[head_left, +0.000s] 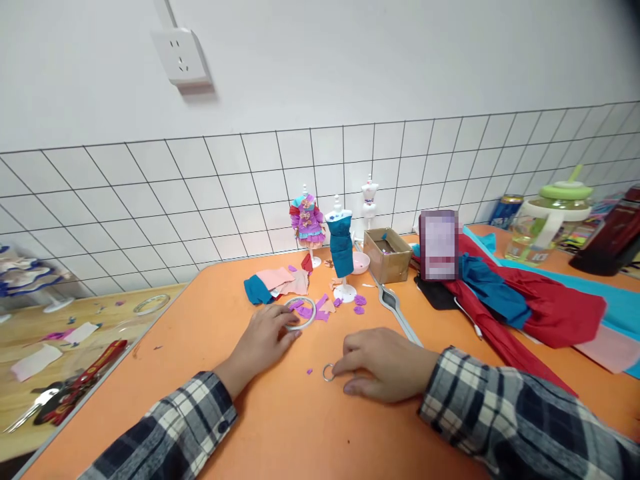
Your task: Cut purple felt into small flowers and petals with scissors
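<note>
My left hand [270, 333] is closed, its fingers on the left side of a thin pale roll of tape [314, 312] tipped up off the table. My right hand [385, 363] curls lower on the table, index fingertip at the edge of a small silvery ring [325, 375]; the far part of its grip is hidden. Purple fabric scraps [323, 313] lie behind the tape. Beyond them stands a small white dress form [344, 292] wrapped in teal cloth [341, 248]. A tiny purple scrap [309, 371] lies left of the ring.
Behind are a doll form in a purple dress [311, 227], a bare white form [369, 193], a cardboard box [393, 265] and a pink bowl [361, 261]. Grey-handled scissors [400, 317] lie right of centre. Red cloth [555, 303], a phone [439, 247] and a jug [535, 233] fill the right.
</note>
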The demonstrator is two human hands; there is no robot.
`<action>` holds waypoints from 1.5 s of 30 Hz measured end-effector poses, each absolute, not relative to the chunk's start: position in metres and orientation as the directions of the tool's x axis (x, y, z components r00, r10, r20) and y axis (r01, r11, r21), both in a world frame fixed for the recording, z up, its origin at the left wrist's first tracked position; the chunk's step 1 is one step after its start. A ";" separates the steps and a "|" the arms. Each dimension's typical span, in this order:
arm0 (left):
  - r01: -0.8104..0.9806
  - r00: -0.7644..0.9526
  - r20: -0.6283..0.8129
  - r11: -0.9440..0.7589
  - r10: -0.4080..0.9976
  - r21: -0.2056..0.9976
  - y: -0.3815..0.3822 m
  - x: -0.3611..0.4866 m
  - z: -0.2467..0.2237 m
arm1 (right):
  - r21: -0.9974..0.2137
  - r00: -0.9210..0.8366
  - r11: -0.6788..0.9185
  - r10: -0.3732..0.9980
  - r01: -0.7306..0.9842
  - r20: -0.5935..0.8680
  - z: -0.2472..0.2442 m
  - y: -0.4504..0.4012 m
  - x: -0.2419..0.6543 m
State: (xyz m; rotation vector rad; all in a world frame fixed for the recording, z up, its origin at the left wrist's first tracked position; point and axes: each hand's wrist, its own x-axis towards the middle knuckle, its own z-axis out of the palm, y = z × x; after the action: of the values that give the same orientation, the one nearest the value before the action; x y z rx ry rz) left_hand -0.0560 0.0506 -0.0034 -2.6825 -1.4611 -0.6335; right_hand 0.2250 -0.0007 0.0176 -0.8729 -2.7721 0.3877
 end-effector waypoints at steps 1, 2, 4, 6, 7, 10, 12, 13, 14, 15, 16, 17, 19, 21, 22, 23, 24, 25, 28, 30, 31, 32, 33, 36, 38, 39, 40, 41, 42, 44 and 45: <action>0.814 0.475 0.342 -0.553 0.811 0.179 0.052 -0.056 -0.005 | -0.307 -0.810 0.791 0.579 0.530 0.094 0.015 -0.003 0.222; 0.812 0.467 0.338 -0.548 0.817 0.201 0.053 -0.055 -0.006 | -0.309 -0.810 0.787 0.581 0.533 0.081 0.013 -0.003 0.220; 0.792 0.401 0.364 -0.517 0.841 0.324 0.052 -0.052 -0.008 | -0.317 -0.807 0.783 0.585 0.535 0.082 0.009 -0.003 0.218; 0.716 0.285 0.369 -0.452 0.885 0.532 0.049 -0.049 -0.010 | -0.307 -0.817 0.796 0.570 0.521 0.092 0.007 -0.002 0.219; 0.655 0.227 0.352 -0.410 0.908 0.635 0.049 -0.048 -0.010 | -0.287 -0.824 0.808 0.559 0.515 0.095 0.007 -0.002 0.219; 0.481 0.093 0.309 -0.314 0.947 0.818 0.048 -0.049 -0.008 | -0.180 -0.842 0.838 0.533 0.514 0.077 0.008 -0.003 0.220; 0.418 0.017 0.316 -0.294 0.949 0.860 0.049 -0.051 -0.005 | -0.125 -0.843 0.841 0.535 0.526 0.053 0.010 -0.006 0.218; 0.395 -0.017 0.322 -0.290 0.946 0.872 0.049 -0.051 -0.004 | -0.118 -0.835 0.834 0.548 0.540 0.049 0.011 -0.008 0.217; 0.374 -0.049 0.328 -0.288 0.943 0.882 0.049 -0.052 -0.003 | -0.122 -0.819 0.818 0.572 0.563 0.056 0.011 -0.010 0.215; 0.349 -0.081 0.333 -0.286 0.939 0.892 0.049 -0.053 -0.002 | -0.134 -0.787 0.789 0.612 0.600 0.076 0.012 -0.012 0.214; 0.321 -0.113 0.337 -0.286 0.935 0.903 0.049 -0.053 -0.002 | -0.150 -0.738 0.744 0.667 0.651 0.105 0.012 -0.014 0.212; 0.291 -0.142 0.339 -0.288 0.930 0.912 0.049 -0.053 -0.003 | -0.165 -0.671 0.682 0.731 0.712 0.127 0.012 -0.016 0.210; 0.238 -0.179 0.344 -0.298 0.922 0.924 0.049 -0.053 -0.004 | -0.184 -0.520 0.534 0.845 0.825 0.125 0.013 -0.021 0.205; 0.224 -0.177 0.345 -0.304 0.922 0.926 0.050 -0.053 -0.006 | -0.203 -0.450 0.454 0.891 0.868 0.066 0.014 -0.023 0.202; 0.231 -0.169 0.346 -0.304 0.923 0.924 0.050 -0.053 -0.007 | -0.223 -0.458 0.454 0.888 0.863 0.034 0.014 -0.024 0.202; 0.240 -0.163 0.347 -0.304 0.924 0.922 0.051 -0.053 -0.008 | -0.256 -0.483 0.469 0.876 0.846 0.010 0.014 -0.023 0.202; 0.247 -0.160 0.348 -0.304 0.924 0.920 0.051 -0.053 -0.008 | -0.301 -0.509 0.484 0.861 0.822 -0.007 0.013 -0.022 0.203; 0.250 -0.162 0.350 -0.305 0.923 0.919 0.051 -0.053 -0.008 | -0.356 -0.535 0.492 0.845 0.794 -0.025 0.012 -0.020 0.205; 0.233 -0.193 0.350 -0.303 0.917 0.924 0.049 -0.051 -0.006 | -0.570 -0.583 0.439 0.808 0.694 -0.088 0.005 -0.010 0.211; 0.228 -0.202 0.346 -0.300 0.916 0.926 0.048 -0.050 -0.005 | -0.718 -0.587 0.354 0.804 0.599 -0.094 -0.001 -0.002 0.213; 0.229 -0.199 0.345 -0.299 0.917 0.926 0.047 -0.049 -0.004 | -0.770 -0.573 0.319 0.817 0.553 -0.072 -0.003 0.004 0.213; 0.230 -0.195 0.344 -0.298 0.918 0.926 0.047 -0.049 -0.004 | -0.798 -0.550 0.306 0.834 0.519 -0.038 -0.005 0.010 0.212; 0.231 -0.190 0.343 -0.298 0.920 0.926 0.047 -0.048 -0.004 | -0.802 -0.528 0.321 0.849 0.504 0.007 -0.005 0.017 0.210; 0.233 -0.171 0.347 -0.304 0.922 0.924 0.047 -0.048 -0.004 | -0.684 -0.529 0.457 0.840 0.569 0.122 0.001 0.041 0.203; 0.253 -0.150 0.363 -0.319 0.920 0.913 0.047 -0.049 -0.003 | -0.542 -0.572 0.544 0.809 0.640 0.137 0.006 0.056 0.196; 0.268 -0.139 0.374 -0.329 0.917 0.905 0.046 -0.049 -0.003 | -0.464 -0.584 0.574 0.799 0.674 0.141 0.007 0.063 0.192; 0.285 -0.127 0.384 -0.337 0.915 0.897 0.046 -0.049 -0.003 | -0.393 -0.588 0.593 0.795 0.703 0.149 0.008 0.068 0.189; 0.300 -0.115 0.393 -0.345 0.912 0.889 0.046 -0.049 -0.003 | -0.335 -0.585 0.602 0.795 0.725 0.163 0.008 0.073 0.185; 0.311 -0.106 0.399 -0.351 0.911 0.883 0.046 -0.050 -0.004 | -0.296 -0.577 0.604 0.796 0.740 0.183 0.007 0.077 0.181; 0.325 -0.094 0.406 -0.358 0.909 0.875 0.048 -0.050 -0.005 | -0.268 -0.557 0.600 0.800 0.754 0.224 0.004 0.080 0.175; 0.332 -0.094 0.409 -0.359 0.908 0.872 0.049 -0.050 -0.006 | -0.268 -0.548 0.597 0.801 0.756 0.240 0.002 0.080 0.173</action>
State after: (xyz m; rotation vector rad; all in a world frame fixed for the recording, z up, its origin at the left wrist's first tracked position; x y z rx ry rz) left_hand -0.0498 0.0486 -0.0062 -2.3601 -1.9082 -2.0753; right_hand 0.1731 0.0803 0.0018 -1.2607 -2.4915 0.1885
